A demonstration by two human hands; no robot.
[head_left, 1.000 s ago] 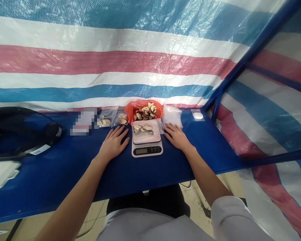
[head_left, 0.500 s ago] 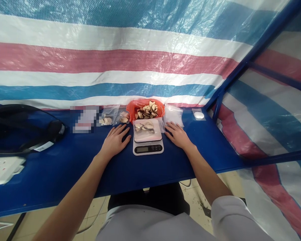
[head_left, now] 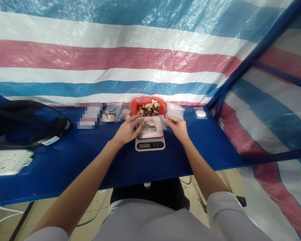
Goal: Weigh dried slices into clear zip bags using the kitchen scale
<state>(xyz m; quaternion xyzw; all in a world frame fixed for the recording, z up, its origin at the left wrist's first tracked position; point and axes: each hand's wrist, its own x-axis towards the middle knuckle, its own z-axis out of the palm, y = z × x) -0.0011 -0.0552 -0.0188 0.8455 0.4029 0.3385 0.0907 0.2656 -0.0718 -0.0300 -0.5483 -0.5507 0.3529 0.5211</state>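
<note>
A clear plastic bag (head_left: pixel 150 124) with pale, dark-edged dried slices in it lies on the white kitchen scale (head_left: pixel 150 146). My left hand (head_left: pixel 128 130) reaches over the bag's left end, its thumb and fingers apart and touching or just above the plastic. At the bag's right edge, my right hand (head_left: pixel 177 127) has thumb and fingertips closed on the plastic. Right behind the scale sits a red plastic bag (head_left: pixel 162 103), open at the top and full of loose slices (head_left: pixel 150 107).
Two small bags of slices, one of them a clear bag (head_left: pixel 110 116), lie left of the red bag. Clear plastic bags (head_left: pixel 175 109) and a white mouse (head_left: pixel 200 113) are to the right. A black headset (head_left: pixel 27 124) and white power strip (head_left: pixel 8 163) occupy the left of the blue table (head_left: pixel 90 160).
Both hands have lifted from flat on the table and moved inward to the bag on the scale. The right fingers have closed on its edge. The view has shifted slightly.
</note>
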